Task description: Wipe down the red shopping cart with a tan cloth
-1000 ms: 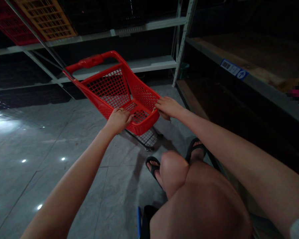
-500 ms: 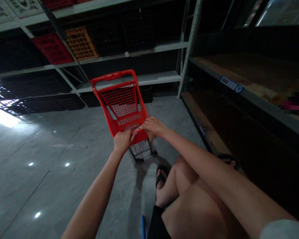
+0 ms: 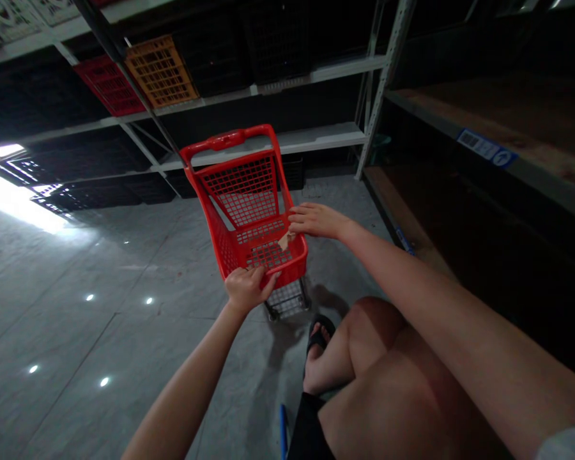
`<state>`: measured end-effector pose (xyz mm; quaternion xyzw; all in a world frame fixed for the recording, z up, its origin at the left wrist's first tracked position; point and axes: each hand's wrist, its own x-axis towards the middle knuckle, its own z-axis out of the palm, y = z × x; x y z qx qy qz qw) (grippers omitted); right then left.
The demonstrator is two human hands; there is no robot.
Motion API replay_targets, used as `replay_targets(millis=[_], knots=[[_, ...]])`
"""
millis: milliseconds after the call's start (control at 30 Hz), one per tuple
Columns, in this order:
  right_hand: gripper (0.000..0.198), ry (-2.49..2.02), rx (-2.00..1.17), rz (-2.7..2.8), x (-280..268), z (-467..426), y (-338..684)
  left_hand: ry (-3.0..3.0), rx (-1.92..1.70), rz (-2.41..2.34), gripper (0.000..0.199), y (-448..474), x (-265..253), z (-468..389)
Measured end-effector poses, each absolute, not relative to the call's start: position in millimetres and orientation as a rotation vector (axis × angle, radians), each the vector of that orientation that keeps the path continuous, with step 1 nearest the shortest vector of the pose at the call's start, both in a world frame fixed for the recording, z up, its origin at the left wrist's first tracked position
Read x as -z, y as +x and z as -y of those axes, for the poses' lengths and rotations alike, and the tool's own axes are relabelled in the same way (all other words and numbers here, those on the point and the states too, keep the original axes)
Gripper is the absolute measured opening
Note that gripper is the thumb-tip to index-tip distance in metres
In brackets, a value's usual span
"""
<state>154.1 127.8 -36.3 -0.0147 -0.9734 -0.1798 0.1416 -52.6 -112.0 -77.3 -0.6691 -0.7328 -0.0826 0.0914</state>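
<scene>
A red plastic shopping cart (image 3: 223, 243) with a grid basket stands in front of me, its handle on the far side. My left hand (image 3: 248, 287) is closed around the near rim of the basket, thumb on the inner side. At the right rim, my right hand (image 3: 316, 220) reaches over the edge with its fingers bent. A small crumpled tan piece of cloth or paper (image 3: 284, 241) pokes out below those fingers, inside the basket. Most of it is hidden by the hand.
White metal shelving (image 3: 316, 142) holds dark crates, a red crate (image 3: 109, 86) and an orange crate (image 3: 161, 71). Low wooden shelves (image 3: 441, 108) run along my right. My sandalled foot (image 3: 320, 335) is near the cart wheels. A blue stick-like object (image 3: 283, 431) shows at the bottom.
My right hand has moved from the near rim, beside the left hand, to the right rim, and the tan piece now shows inside the basket. My left hand stays on the near rim.
</scene>
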Motion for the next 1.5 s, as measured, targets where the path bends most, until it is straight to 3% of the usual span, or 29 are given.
replay_targets(millis=[267,467,633,767,933,1067,1500], knots=[[0.027,-0.313,0.301,2.719,45,-143,149,-2.05,0.224,2.143,0.057,-66,77,122],[0.024,-0.494,0.214,2.578,61,-83,139,-1.943,0.101,2.329,0.061,-118,54,105],[0.033,-0.435,0.275,2.64,65,-45,126,-2.115,0.064,2.45,0.056,-87,28,87],[0.033,-0.673,0.21,2.552,65,-75,136,-2.046,-0.077,2.404,0.052,-36,33,76],[0.036,-1.268,0.016,1.826,67,-136,177,-1.958,-0.118,2.365,0.049,-21,53,64],[0.045,-1.35,-0.108,1.454,65,-170,198,-1.975,-0.045,2.293,0.049,-18,65,56],[0.065,-1.325,0.162,1.041,84,-245,280,-2.072,0.001,2.149,0.043,-5,71,44]])
